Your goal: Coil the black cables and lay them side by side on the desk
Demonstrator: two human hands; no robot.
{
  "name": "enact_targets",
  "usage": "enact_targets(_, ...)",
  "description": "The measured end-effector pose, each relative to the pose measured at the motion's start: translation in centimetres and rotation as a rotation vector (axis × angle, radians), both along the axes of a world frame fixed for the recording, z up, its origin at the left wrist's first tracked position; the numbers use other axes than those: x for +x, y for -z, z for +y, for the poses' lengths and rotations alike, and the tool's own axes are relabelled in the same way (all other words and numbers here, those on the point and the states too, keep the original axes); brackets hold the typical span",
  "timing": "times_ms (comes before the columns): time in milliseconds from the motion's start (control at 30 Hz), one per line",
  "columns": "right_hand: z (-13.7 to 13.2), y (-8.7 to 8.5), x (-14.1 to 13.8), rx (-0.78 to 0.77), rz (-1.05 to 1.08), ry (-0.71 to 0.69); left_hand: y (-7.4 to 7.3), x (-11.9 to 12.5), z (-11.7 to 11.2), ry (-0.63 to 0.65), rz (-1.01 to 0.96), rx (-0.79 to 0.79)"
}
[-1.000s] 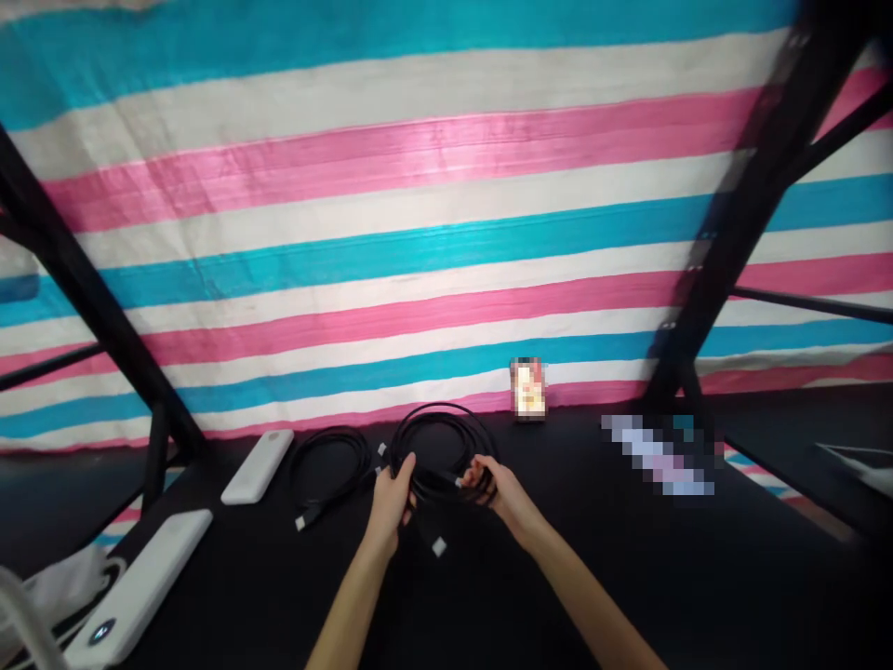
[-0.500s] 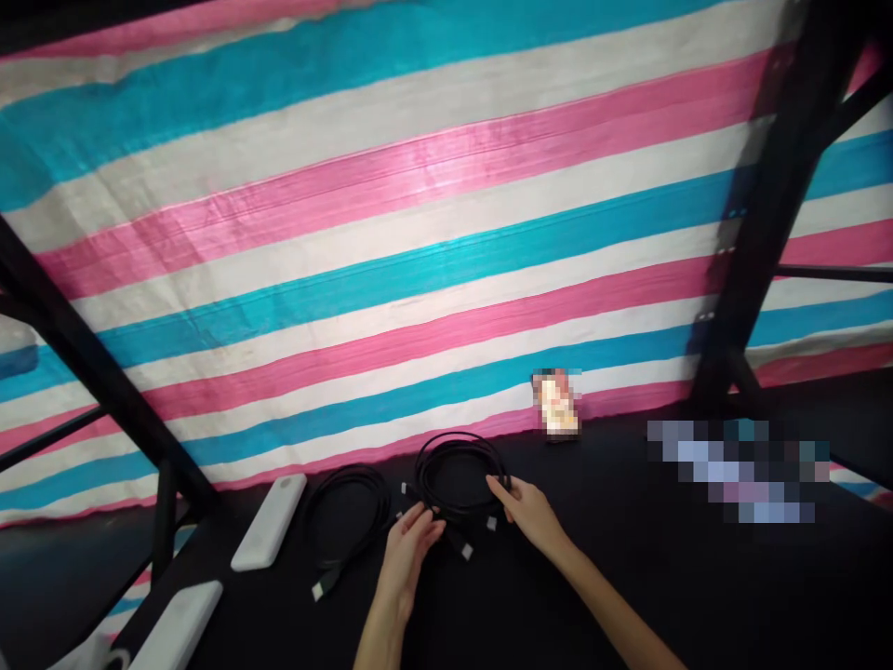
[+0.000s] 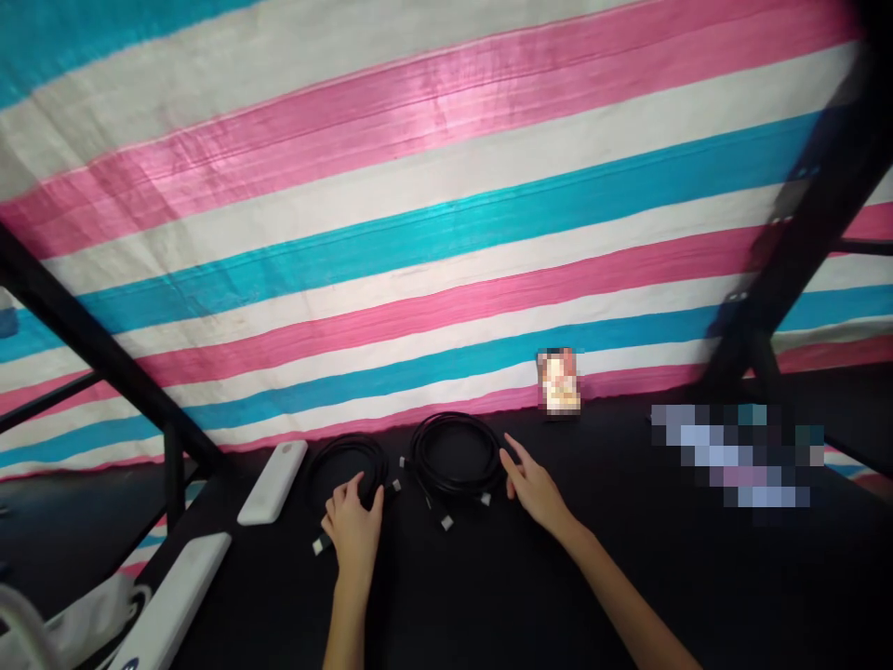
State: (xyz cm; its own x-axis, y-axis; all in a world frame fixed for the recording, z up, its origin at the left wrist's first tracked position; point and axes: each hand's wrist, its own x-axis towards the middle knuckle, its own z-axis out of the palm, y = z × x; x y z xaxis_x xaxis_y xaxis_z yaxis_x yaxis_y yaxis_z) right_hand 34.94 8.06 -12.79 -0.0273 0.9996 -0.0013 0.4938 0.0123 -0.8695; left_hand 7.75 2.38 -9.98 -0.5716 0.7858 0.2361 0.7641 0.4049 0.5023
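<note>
Two coils of black cable lie on a black table (image 3: 488, 596). My left hand (image 3: 353, 523) rests with fingers spread on the near edge of the smaller left coil (image 3: 347, 462), close to its silver plug. The larger coil (image 3: 457, 454) lies in the middle with several loose plug ends in front of it. My right hand (image 3: 537, 489) hovers at that coil's right edge, fingers stretched out, holding nothing.
A white power bank (image 3: 273, 481) lies left of the coils, and a second one (image 3: 174, 605) sits at the table's near left edge. A small blurred card (image 3: 559, 381) stands against the striped pink, blue and white tarp behind. Black frame bars run on both sides.
Both hands let go of the larger coil, which now lies on the table. My left hand moved left onto the smaller coil; my right hand opened beside the larger one.
</note>
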Motion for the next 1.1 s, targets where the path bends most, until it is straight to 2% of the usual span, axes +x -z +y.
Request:
enact_targets(100,0.0,-0.1,0.0,0.023,0.024,-0.013,-0.3,-0.3,-0.2,0.050,0.057,-0.150)
enact_targets(200,0.0,-0.1,0.0,0.037,0.056,-0.024,-0.2,-0.6,-0.4,0.132,0.070,-0.189)
enact_targets(367,-0.2,0.3,0.0,0.063,0.101,-0.030,0.1,-0.7,-0.5,0.186,0.070,-0.227)
enact_targets(500,-0.4,0.5,-0.1,0.106,0.144,-0.018,0.3,-0.7,-0.6,0.188,0.050,-0.201)
enact_targets(767,-0.7,0.5,-0.1,0.142,0.299,-0.040,-0.3,-1.3,-1.4,0.078,0.000,-0.169)
enact_targets(1100,-0.5,0.8,0.0,0.146,0.320,-0.029,-0.4,-1.3,-1.3,0.188,-0.032,-0.285)
